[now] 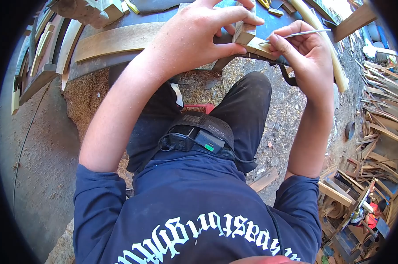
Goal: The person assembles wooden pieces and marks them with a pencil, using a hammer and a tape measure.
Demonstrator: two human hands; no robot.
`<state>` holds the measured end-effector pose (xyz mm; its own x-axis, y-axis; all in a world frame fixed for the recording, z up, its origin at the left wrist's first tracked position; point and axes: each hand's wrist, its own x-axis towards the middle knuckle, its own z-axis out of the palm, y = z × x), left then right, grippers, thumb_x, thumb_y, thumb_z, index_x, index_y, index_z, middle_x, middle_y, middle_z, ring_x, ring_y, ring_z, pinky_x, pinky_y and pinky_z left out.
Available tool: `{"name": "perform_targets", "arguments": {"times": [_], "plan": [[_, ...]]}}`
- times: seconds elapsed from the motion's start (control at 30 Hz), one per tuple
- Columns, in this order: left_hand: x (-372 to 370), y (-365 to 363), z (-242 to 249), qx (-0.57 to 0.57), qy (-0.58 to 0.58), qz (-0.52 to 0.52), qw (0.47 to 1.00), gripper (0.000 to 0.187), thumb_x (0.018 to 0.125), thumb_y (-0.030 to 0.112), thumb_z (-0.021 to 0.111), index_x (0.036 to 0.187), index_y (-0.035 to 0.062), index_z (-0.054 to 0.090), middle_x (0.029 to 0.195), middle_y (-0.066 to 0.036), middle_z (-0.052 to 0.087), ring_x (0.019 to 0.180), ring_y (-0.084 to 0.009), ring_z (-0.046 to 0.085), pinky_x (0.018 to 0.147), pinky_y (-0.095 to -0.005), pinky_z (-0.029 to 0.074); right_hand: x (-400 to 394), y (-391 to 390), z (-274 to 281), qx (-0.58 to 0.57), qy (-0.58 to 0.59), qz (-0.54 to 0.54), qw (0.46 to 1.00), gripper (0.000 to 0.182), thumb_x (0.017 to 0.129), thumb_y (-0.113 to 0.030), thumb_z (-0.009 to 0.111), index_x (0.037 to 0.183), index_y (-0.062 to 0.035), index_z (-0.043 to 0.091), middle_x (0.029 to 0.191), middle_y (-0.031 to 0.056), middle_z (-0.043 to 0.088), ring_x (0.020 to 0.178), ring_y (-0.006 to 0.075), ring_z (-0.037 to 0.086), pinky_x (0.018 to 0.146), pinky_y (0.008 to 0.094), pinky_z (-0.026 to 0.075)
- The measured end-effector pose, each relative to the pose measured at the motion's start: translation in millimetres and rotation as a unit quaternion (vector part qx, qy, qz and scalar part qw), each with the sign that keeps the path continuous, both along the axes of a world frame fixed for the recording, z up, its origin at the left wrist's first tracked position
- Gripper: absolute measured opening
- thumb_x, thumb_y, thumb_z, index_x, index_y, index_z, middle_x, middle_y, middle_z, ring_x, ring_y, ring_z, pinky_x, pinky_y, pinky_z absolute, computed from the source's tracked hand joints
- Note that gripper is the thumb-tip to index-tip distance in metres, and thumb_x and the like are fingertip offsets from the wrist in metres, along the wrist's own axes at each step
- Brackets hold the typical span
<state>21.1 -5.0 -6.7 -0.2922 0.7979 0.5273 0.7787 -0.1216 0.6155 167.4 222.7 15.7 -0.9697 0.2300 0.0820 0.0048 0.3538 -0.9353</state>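
My left hand (pixel 199 33) grips a small wooden block (pixel 245 34), thumb on its near side and fingers over the top. The block stands against the end of a light wood piece (pixel 259 47) at the bench's near edge. My right hand (pixel 305 53) pinches a thin grey pencil-like rod (pixel 306 32) between thumb and fingers. The rod's tip points left and meets the light wood close beside the block.
A curved wooden slat (pixel 117 42) lies on the blue bench top (pixel 139 18). A long pale pole (pixel 315 26) slants off the right side. More wood strips (pixel 40 48) lean at left; offcuts (pixel 383 114) pile up at right. A person (pixel 375 215) is far off at lower right.
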Motion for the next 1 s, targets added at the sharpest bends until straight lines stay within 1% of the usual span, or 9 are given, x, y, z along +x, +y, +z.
{"name": "perform_targets", "arguments": {"times": [0.13,0.33,0.43,0.5,0.53,0.63,0.83,0.93,1.0], "plan": [[0.6,0.8,-2.0,0.009,-0.01,0.002,1.0,0.052,0.081,0.005,0.091,0.128,0.0096,0.07,0.134,-0.011,0.055,0.097,-0.0173,0.072,0.086,-0.0309,0.066,-3.0,2.5,-5.8,0.023,-0.001,-0.02,1.0,0.017,0.102,-0.011,0.077,0.11,0.0005,0.068,0.097,0.0085,0.076,0.09,0.0118,0.074,0.082,0.0253,0.06],[0.1,0.3,-0.1,0.005,-0.001,0.007,1.0,0.05,0.081,0.005,0.091,0.127,0.0096,0.071,0.134,-0.01,0.056,0.099,-0.0166,0.072,0.085,-0.0301,0.065,3.3,-3.2,3.0,-0.003,0.008,0.033,0.999,0.017,0.102,-0.012,0.077,0.11,0.0001,0.068,0.096,0.008,0.076,0.088,0.0109,0.073,0.081,0.0246,0.059],[1.8,-0.5,2.0,-0.006,-0.017,0.01,1.0,0.05,0.081,0.005,0.091,0.127,0.0101,0.072,0.134,-0.01,0.056,0.098,-0.016,0.072,0.085,-0.03,0.065,0.4,-1.8,3.7,0.021,-0.018,0.005,1.0,0.017,0.102,-0.012,0.077,0.11,0.0001,0.068,0.097,0.0069,0.075,0.089,0.0102,0.072,0.081,0.0247,0.058],[4.0,-2.0,4.8,-0.021,-0.032,0.019,0.999,0.051,0.081,0.005,0.091,0.128,0.0107,0.071,0.134,-0.01,0.056,0.097,-0.0156,0.072,0.084,-0.0298,0.065,-1.3,0.6,-1.2,0.017,-0.008,-0.006,1.0,0.017,0.102,-0.012,0.077,0.11,0.0002,0.068,0.097,0.0067,0.075,0.089,0.0101,0.072,0.081,0.0247,0.058],[3.7,-1.8,3.8,-0.017,-0.028,0.017,0.999,0.052,0.081,0.005,0.091,0.128,0.0106,0.071,0.134,-0.01,0.056,0.096,-0.0154,0.072,0.084,-0.0296,0.065,-1.6,1.1,-2.9,0.014,-0.003,-0.011,1.0,0.017,0.102,-0.012,0.077,0.11,0.0003,0.068,0.097,0.0066,0.075,0.088,0.01,0.072,0.081,0.0247,0.058],[1.5,-1.6,0.1,-0.01,-0.016,0.012,1.0,0.052,0.081,0.005,0.092,0.129,0.0105,0.071,0.134,-0.01,0.056,0.095,-0.0149,0.072,0.084,-0.0288,0.065,3.5,-1.8,0.6,0.017,0.005,0.036,0.999,0.017,0.102,-0.013,0.077,0.11,0.0002,0.068,0.095,0.0063,0.075,0.088,0.0101,0.072,0.08,0.024,0.058],[1.5,0.7,0.9,-0.003,-0.014,0.01,1.0,0.052,0.081,0.004,0.091,0.129,0.0108,0.071,0.133,-0.01,0.056,0.096,-0.0149,0.072,0.084,-0.0282,0.065,-4.3,-1.9,-3.0,0.004,-0.007,-0.015,1.0,0.017,0.102,-0.014,0.077,0.109,-0.0005,0.067,0.094,0.0048,0.073,0.086,0.0088,0.07,0.08,0.0236,0.057],[1.5,-1.0,-0.4,-0.004,-0.007,0.013,1.0,0.052,0.081,0.004,0.091,0.129,0.0108,0.071,0.133,-0.009,0.056,0.096,-0.0147,0.072,0.084,-0.0281,0.065,0.8,-2.9,-0.9,0.027,-0.003,0.002,1.0,0.017,0.102,-0.013,0.077,0.109,0.0002,0.068,0.095,0.0063,0.075,0.084,0.0091,0.07,0.078,0.0236,0.057],[1.3,-1.5,1.4,-0.006,0.011,0.017,1.0,0.053,0.081,0.004,0.091,0.13,0.0107,0.071,0.133,-0.01,0.056,0.095,-0.0144,0.072,0.083,-0.0282,0.065,2.1,-5.1,0.7,0.014,0.003,0.016,1.0,0.017,0.102,-0.013,0.077,0.108,0.0004,0.069,0.094,0.0068,0.075,0.084,0.0094,0.071,0.077,0.0236,0.057]]}}
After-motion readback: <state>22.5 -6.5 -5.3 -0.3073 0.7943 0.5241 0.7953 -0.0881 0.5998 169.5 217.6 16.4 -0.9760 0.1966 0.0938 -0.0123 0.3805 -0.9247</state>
